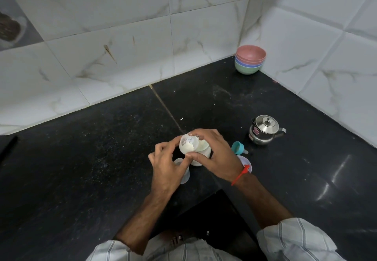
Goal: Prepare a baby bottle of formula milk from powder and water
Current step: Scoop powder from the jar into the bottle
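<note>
While both hands (214, 154) (166, 165) hold the milky bottle (195, 148) near the kettle (264, 130), mixing looks done; closing seems left.

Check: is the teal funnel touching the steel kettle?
Apart. The head view shows a strip of black counter between the teal funnel, lying on its side, and the steel kettle behind it to the right.

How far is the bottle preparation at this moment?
Done: nothing certain; the funnel lies aside. In hand: the right hand grips a white powder container, the left hand at its rim. Left: the steel kettle stands closed; water probably remains.
</note>
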{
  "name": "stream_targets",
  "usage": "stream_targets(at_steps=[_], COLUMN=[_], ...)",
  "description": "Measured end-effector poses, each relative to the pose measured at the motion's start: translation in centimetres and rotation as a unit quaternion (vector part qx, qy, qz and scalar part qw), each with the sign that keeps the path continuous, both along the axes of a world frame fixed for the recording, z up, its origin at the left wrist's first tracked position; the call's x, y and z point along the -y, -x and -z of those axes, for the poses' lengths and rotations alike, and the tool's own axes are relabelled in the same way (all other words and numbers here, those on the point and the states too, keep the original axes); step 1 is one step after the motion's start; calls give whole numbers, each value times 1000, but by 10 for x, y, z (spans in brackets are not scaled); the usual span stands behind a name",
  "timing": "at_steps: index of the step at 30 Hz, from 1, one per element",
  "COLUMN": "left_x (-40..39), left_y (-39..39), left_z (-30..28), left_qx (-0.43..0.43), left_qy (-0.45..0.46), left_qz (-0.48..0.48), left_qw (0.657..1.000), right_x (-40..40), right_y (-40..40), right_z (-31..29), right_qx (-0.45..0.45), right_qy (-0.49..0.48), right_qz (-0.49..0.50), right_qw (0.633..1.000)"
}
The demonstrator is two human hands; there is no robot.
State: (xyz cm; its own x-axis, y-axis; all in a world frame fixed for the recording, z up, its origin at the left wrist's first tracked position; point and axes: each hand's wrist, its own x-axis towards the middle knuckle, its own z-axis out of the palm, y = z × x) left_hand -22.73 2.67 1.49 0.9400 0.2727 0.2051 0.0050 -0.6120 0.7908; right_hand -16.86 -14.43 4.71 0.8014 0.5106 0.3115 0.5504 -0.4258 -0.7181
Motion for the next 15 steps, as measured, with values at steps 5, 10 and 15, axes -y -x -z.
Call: stream_targets(at_steps=[5, 10, 15], left_x=[2, 4, 2], left_y=[0, -3, -2], left_z=[4, 1, -9], left_qx=[-10, -23, -22], left_qy=[6, 6, -23], left_qz=[11, 28, 68], left_qw=[1000, 999, 997], right_x=[9, 11, 17], right_y=[1, 2, -1], right_z=[3, 2, 3], right_qx=[16, -56, -40], right_qy=[28, -1, -60], right_qz=[12, 12, 69], right_qw=[999, 998, 995])
